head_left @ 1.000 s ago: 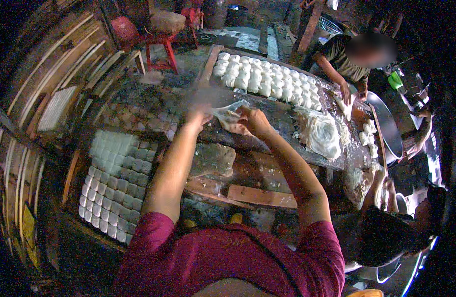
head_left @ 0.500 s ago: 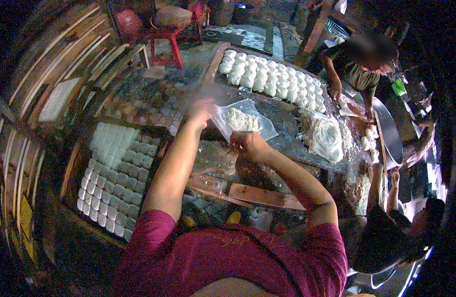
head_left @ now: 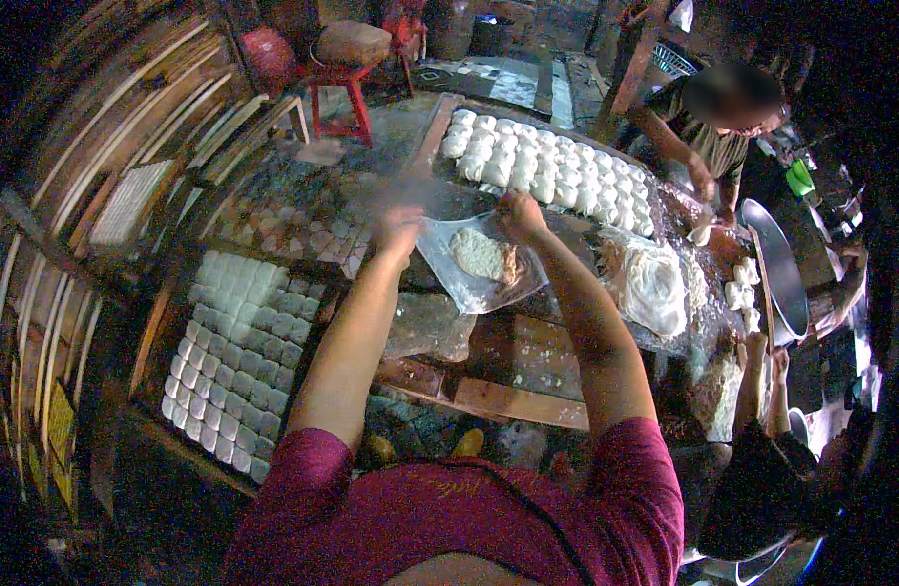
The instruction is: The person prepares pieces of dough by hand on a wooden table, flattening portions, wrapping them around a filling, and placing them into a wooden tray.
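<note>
Both hands were raised over the worktable (head_left: 527, 352), each pinching a top corner of one clear plastic sheet (head_left: 469, 288): left hand (head_left: 398, 230) clenched on the corner at 9 o'clock of the sheet, right hand (head_left: 520, 215) clenched on the corner at 1 o'clock. The sheet hung slack between them and cradled one flat, pale disc of dough (head_left: 480, 256) near its middle. At 12 o'clock of the hands lay a long wooden tray (head_left: 439, 132) filled with white dough balls (head_left: 537, 166) in close rows, too many and too crowded to count surely. At 8 o'clock, below the left forearm, one dark frame (head_left: 176, 322) held a grid of small white squares (head_left: 225, 361), roughly five across; the full count could not be told. At 3 o'clock of the sheet sat one heap of thin white rounds (head_left: 654, 283). Farther at 3 o'clock lay one round metal pan (head_left: 776, 273), contents not visible. One other person (head_left: 708, 146) worked at 1 o'clock, at the tray's far end. One red stool (head_left: 342, 93) stood at 11 o'clock.
</note>
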A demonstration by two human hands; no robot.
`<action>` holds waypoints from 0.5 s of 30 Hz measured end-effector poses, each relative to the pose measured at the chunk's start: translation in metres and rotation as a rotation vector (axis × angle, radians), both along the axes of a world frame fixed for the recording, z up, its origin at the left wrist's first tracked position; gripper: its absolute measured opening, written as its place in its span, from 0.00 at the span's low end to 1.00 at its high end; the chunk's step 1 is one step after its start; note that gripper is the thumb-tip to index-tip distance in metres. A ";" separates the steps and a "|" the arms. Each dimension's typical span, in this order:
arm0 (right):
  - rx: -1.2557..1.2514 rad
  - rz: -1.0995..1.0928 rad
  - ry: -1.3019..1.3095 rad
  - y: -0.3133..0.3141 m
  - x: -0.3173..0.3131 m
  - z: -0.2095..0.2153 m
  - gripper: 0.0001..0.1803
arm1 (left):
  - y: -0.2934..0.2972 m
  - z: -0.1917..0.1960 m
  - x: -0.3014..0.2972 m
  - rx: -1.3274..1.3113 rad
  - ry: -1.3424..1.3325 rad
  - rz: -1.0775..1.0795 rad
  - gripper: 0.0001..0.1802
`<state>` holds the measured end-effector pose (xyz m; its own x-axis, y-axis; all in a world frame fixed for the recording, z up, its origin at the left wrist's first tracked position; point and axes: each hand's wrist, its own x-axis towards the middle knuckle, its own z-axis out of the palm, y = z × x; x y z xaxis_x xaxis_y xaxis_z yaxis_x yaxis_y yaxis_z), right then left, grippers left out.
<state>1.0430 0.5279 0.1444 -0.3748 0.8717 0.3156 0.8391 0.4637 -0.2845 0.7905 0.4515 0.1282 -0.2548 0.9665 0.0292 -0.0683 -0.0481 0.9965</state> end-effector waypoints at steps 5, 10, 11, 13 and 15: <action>-0.147 0.013 0.321 0.008 -0.014 0.040 0.15 | 0.016 -0.017 -0.012 0.172 0.314 0.132 0.14; -0.681 0.356 0.587 -0.097 -0.039 0.069 0.29 | 0.022 -0.031 -0.025 0.203 0.396 0.163 0.14; -0.591 0.414 0.465 -0.113 -0.029 0.054 0.32 | 0.022 -0.032 -0.007 0.156 0.308 0.107 0.14; -0.271 0.528 0.044 -0.112 -0.019 0.027 0.25 | 0.027 -0.042 -0.002 0.142 0.302 0.080 0.14; -0.804 0.154 0.628 -0.082 -0.042 0.059 0.13 | 0.035 -0.057 -0.034 0.176 0.611 0.205 0.12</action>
